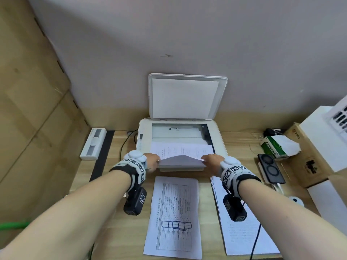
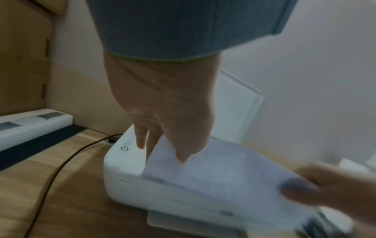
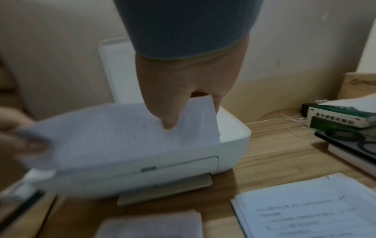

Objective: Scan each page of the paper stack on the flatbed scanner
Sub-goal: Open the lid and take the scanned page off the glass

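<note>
- My left hand pinches the near-left corner of the thin white printed sheet of paper, and my right hand pinches its near-right corner; both grips are clamped on that one sheet.
- The sheet lies partly over the glass of the white flatbed scanner, its near edge lifted and bowed up between my hands, printed side up as far as I can tell.
- I judge it very light and limp: it sags wherever I do not support it, and a draught or a quick pull could fold it.
- It creases and tears easily, so I would hold it by the margins at two corners, thumb above and fingers below, with light pressure.
- The glass looks smooth, so the sheet should slide on it readily; I would keep it taut to stop it skewing.
- Count: one scanner, its white hinged lid standing open against the wall.
- One sheet in my hands.
- Two sets of paper on the pale wooden counter: a white page with a printed table in front of the scanner, and a white stack of text pages to its right under my right forearm.
- How many sheets each holds I cannot tell.
</note>
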`<action>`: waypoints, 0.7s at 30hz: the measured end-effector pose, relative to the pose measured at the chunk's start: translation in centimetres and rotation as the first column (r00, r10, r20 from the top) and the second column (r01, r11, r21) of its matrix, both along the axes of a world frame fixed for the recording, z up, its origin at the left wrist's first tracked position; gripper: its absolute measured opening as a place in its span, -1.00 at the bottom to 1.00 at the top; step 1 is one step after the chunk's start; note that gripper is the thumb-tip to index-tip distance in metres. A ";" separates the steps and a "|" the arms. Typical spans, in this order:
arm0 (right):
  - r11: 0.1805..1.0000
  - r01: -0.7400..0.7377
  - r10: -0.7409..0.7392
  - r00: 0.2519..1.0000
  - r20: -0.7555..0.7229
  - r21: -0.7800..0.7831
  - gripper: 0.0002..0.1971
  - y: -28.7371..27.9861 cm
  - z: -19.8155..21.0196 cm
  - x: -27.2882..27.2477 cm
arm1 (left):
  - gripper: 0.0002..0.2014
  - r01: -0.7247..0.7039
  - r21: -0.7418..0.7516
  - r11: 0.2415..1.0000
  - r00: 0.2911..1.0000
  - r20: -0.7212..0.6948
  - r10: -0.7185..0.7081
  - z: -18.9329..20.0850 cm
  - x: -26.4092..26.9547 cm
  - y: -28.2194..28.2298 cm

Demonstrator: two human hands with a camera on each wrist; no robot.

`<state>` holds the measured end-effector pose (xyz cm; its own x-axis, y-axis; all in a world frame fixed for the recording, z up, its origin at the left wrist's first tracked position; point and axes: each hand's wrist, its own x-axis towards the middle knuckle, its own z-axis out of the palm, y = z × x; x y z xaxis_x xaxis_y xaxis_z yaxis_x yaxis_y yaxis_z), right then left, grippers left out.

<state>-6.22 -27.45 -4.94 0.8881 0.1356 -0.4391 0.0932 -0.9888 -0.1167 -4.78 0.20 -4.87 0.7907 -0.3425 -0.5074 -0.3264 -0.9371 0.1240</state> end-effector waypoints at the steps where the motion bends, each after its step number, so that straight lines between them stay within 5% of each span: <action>1: 0.996 0.074 -0.075 0.997 0.019 0.058 -0.79 -0.2 0.3 0.2 | -0.78 -0.038 -0.022 0.999 0.999 0.004 0.038 0.6 0.2 0.3; 4: 0.928 0.267 -0.289 0.956 0.048 0.261 -0.62 -0.8 2.0 1.3 | -0.68 -0.226 -0.228 0.947 0.974 -0.030 0.225 1.8 1.6 1.7; 9: 0.851 0.340 -0.417 0.900 0.124 0.400 -0.71 -1.9 5.7 3.7 | -0.67 -0.387 -0.373 0.843 0.909 0.001 0.418 4.4 3.4 3.1; 17: 0.818 0.366 -0.501 0.832 0.237 0.444 -0.66 -3.4 5.5 7.4 | -0.75 -0.398 -0.376 0.837 0.902 0.008 0.432 5.0 6.8 3.5; 21: 0.827 0.381 -0.506 0.825 0.252 0.414 -0.78 -4.0 4.7 8.4 | -0.78 -0.347 -0.411 0.843 0.909 0.074 0.410 3.8 7.9 3.4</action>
<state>2.17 -31.43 -0.24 0.9676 -0.2298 -0.1046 -0.2512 -0.8359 -0.4879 3.10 3.55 -1.04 0.9547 -0.1407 -0.2621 0.0002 -0.8808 0.4735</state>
